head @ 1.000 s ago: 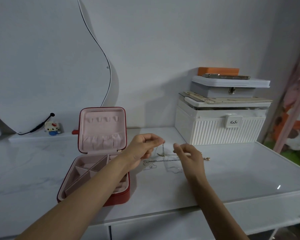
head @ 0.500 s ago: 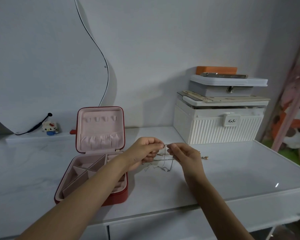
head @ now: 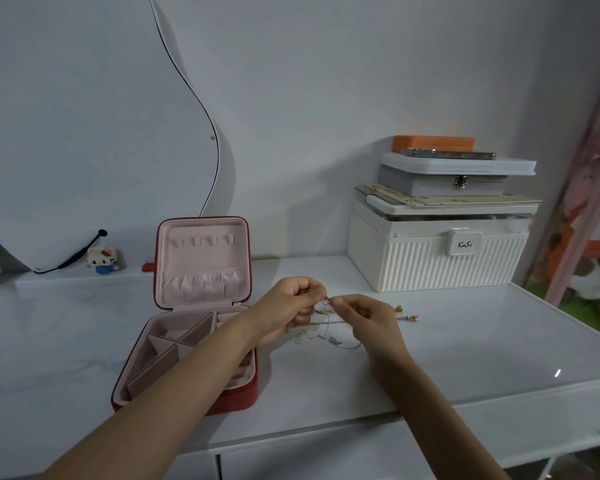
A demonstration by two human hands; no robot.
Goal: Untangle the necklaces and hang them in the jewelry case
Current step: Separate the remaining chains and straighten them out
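Untangling step in hand, hanging not yet begun. Nearest, both forearms reaching in over the white bench. Left hand raised a little above the surface, fingers curled in a pinch on the fine chains at the knot; right hand just beside it, thumb and forefinger pinched narrow on the same spot, tips nearly touching the left's. Necklaces strung between the two pinches, slack silver loops trailing onto the bench below, small gold beads lying just past the right hand. How many chains are knotted: too fine to tell. To the left, red jewelry case open, pink lid upright, its row of hooks bare. Next move, by judgement: easing one strand out of the knot with small gentle pulls, no tugging, then carrying a freed chain left to a hook. Farther back, stacked storage boxes against the wall, and a small cat figurine on the low shelf.
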